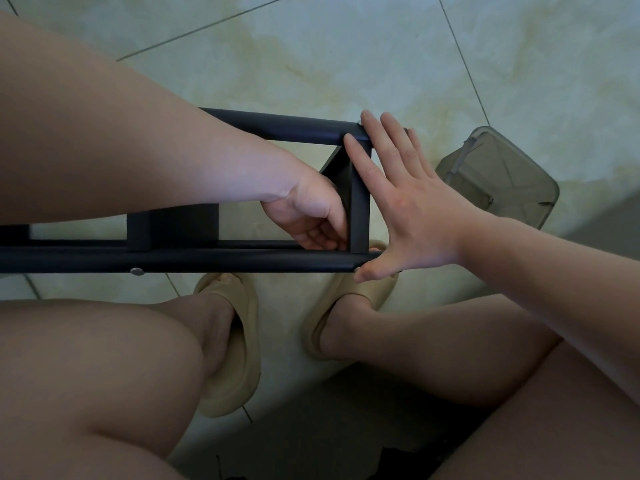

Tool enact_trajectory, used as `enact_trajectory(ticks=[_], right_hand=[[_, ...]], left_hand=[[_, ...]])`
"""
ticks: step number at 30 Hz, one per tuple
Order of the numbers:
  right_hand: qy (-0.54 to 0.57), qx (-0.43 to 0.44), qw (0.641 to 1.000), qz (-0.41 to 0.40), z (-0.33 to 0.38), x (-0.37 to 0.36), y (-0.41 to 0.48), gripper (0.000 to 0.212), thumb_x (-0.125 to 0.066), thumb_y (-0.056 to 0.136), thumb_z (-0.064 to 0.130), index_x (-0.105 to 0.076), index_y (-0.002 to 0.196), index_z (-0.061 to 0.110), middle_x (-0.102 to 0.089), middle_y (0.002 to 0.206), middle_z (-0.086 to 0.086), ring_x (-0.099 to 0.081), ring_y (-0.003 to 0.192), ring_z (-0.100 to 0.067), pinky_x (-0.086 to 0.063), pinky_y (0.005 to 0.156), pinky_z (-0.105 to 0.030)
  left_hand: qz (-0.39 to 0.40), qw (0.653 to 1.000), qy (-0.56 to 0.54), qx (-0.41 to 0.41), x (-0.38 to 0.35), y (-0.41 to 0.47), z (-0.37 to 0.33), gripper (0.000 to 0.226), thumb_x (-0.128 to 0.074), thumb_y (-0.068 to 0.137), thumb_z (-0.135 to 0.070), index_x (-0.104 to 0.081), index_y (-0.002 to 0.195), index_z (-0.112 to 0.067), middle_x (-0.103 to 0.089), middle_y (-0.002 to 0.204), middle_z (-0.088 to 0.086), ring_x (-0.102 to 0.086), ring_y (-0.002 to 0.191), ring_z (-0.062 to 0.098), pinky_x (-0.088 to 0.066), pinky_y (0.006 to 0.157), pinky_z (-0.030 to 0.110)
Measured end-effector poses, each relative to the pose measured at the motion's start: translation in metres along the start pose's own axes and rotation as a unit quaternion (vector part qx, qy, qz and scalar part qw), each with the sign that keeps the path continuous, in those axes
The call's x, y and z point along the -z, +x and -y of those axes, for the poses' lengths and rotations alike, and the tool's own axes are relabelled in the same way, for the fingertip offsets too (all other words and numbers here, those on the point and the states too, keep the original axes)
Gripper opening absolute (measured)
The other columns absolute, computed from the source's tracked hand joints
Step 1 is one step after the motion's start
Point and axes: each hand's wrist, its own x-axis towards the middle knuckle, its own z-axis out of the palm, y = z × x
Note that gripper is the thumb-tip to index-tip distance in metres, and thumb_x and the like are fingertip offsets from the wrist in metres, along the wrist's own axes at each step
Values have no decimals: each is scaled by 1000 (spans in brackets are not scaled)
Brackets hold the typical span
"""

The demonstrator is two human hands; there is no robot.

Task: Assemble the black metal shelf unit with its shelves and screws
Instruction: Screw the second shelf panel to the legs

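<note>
Looks like a home interior: glossy pale marbled floor tiles (346,46) with thin dark grout lines, a person seated low in soft beige indoor slippers (247,341) with bare legs, a smoky translucent plastic storage box (498,181) sitting directly on the floor; exact room unclear.

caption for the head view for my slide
Seated over tiled floor: right hand flat against the end of the black shelf frame, left hand reaching inside its corner
</note>
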Motion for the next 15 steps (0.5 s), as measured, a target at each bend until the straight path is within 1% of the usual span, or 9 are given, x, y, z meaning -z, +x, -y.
enact_trajectory(ticks=[9, 12, 15], right_hand=[[1, 0, 1000, 0, 0, 0, 0, 152, -51, 52, 96, 11, 160, 9, 18, 166, -23, 21, 152, -41, 9, 124, -53], [0, 0, 1000, 3, 0, 0, 0, 152, -51, 52, 96, 11, 160, 9, 19, 166, -23, 21, 152, -40, 10, 124, -52], [3, -2, 1000, 6, 0, 1, 0, 152, -52, 52, 96, 12, 160, 10, 21, 165, -22, 23, 152, -40, 12, 124, -51]], left_hand=[[4, 1000, -8, 0, 0, -1, -1, 14, -57, 93, 0, -68, 99, -8, -64, 91, 7, -60, 75, 14, -51, 84, 29], [10, 1000, 4, 14, 0, -5, -3, 12, -58, 93, -6, -69, 97, -9, -66, 86, 5, -60, 75, 14, -50, 84, 29], [4, 999, 16, 31, 0, -7, -3, 11, -58, 95, -12, -69, 96, -11, -67, 78, 1, -60, 72, 13, -49, 79, 27]])
